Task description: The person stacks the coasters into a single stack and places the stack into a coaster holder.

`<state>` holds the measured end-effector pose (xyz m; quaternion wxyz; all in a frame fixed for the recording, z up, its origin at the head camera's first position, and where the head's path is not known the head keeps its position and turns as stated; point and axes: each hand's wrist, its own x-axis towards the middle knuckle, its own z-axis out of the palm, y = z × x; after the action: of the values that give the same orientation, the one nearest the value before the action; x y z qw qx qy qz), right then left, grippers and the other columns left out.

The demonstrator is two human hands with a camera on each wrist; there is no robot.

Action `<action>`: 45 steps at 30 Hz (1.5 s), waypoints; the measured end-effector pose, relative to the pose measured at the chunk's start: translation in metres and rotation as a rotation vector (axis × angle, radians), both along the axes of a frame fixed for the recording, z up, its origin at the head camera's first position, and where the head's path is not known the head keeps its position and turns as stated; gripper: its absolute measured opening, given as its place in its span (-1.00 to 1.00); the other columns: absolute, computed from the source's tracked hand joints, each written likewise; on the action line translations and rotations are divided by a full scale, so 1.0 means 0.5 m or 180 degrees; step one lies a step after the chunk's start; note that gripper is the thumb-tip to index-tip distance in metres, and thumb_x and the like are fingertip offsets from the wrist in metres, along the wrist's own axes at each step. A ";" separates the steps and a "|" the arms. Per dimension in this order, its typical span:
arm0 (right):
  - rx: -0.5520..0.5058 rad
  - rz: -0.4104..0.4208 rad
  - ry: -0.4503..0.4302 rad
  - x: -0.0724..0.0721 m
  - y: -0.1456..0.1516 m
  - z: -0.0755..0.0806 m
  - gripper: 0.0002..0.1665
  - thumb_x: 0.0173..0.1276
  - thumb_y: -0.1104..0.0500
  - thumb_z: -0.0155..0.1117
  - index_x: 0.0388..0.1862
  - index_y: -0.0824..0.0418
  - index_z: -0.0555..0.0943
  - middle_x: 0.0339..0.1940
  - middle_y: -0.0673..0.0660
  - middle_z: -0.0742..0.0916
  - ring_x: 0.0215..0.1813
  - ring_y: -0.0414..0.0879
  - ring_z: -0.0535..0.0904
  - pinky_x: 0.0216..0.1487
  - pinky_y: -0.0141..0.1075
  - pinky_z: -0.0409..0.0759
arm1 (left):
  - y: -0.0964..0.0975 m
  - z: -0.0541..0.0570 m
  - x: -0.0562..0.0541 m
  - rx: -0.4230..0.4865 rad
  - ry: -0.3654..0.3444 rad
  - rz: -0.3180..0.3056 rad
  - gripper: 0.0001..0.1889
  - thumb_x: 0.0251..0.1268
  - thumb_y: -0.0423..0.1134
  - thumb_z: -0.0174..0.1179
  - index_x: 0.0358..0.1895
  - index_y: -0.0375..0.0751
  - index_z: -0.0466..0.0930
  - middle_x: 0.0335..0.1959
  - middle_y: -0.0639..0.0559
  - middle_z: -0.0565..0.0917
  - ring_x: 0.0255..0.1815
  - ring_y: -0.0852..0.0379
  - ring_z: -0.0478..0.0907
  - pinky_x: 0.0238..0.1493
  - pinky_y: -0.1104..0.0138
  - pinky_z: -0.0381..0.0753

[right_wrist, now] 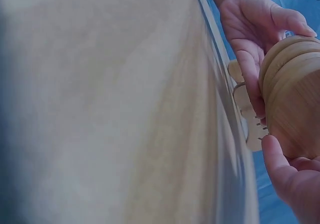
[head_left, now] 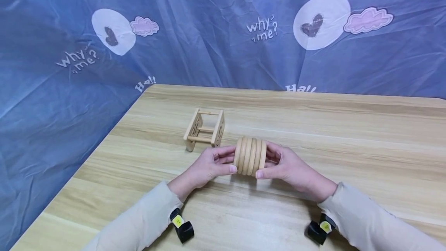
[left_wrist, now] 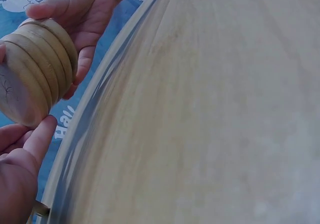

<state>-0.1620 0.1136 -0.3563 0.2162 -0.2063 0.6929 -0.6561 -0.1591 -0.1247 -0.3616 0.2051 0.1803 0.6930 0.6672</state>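
A stack of several round wooden coasters (head_left: pixel 249 157) is held on edge between the two hands, slightly above the table. My left hand (head_left: pixel 213 164) grips the left end, thumb at the near rim and fingers behind. At the right end, my right hand (head_left: pixel 287 167) holds the stack in the same way. Thin dark lines mark the end face of the coasters (left_wrist: pixel 15 87) in the left wrist view, while the other end face (right_wrist: pixel 297 114) shows plain grain in the right wrist view. Behind the left hand stands a wooden rack (head_left: pixel 218 129) with cut-out side panels and crossbars.
The light wood-grain table (head_left: pixel 348 138) extends to both sides of the hands. A blue printed cloth (head_left: pixel 216 49) hangs behind it and along its left edge. Black wrist cameras (head_left: pixel 182 229) sit at the sleeve cuffs, close over the tabletop.
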 end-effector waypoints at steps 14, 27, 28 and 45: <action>-0.0031 0.0000 0.0334 0.003 -0.017 0.030 -0.01 0.03 0.26 0.43 0.40 0.35 0.14 0.27 0.41 0.41 0.11 0.15 0.53 0.08 -0.34 0.55 | -0.013 0.037 0.011 -0.0228 0.0297 0.0144 -0.29 0.03 -0.51 0.23 0.29 -0.56 0.14 0.22 -0.44 0.36 0.20 -0.21 0.41 0.12 0.35 0.48; 0.0043 -0.0075 0.0684 -0.007 -0.052 0.080 -0.06 -0.02 0.29 0.47 0.35 0.32 0.23 0.22 0.30 0.50 0.13 0.08 0.51 0.09 -0.34 0.54 | -0.043 0.082 0.007 -0.0108 0.0508 0.0215 -0.23 -0.04 -0.48 0.25 0.29 -0.63 0.09 0.18 -0.52 0.35 0.17 -0.30 0.40 0.10 0.33 0.50; 0.0053 -0.0088 0.0688 -0.008 -0.055 0.086 -0.05 -0.03 0.30 0.47 0.35 0.33 0.23 0.21 0.30 0.50 0.13 0.09 0.51 0.09 -0.33 0.54 | -0.046 0.087 0.005 -0.0073 0.0527 0.0197 -0.22 -0.04 -0.47 0.26 0.29 -0.63 0.09 0.18 -0.52 0.35 0.17 -0.30 0.40 0.10 0.32 0.51; 0.0051 -0.0063 0.0718 -0.043 -0.110 0.142 -0.13 -0.07 0.31 0.48 0.28 0.11 0.36 0.15 0.10 0.56 0.10 -0.03 0.51 0.09 -0.25 0.55 | -0.099 0.127 -0.028 0.0175 0.0840 0.0315 -0.18 -0.08 -0.50 0.27 0.32 -0.59 0.06 0.20 -0.55 0.31 0.16 -0.10 0.45 0.13 0.32 0.49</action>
<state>-0.1833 0.0585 -0.2852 0.1320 -0.2702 0.7202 -0.6253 -0.1731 -0.1742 -0.2980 0.0740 0.2376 0.7035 0.6657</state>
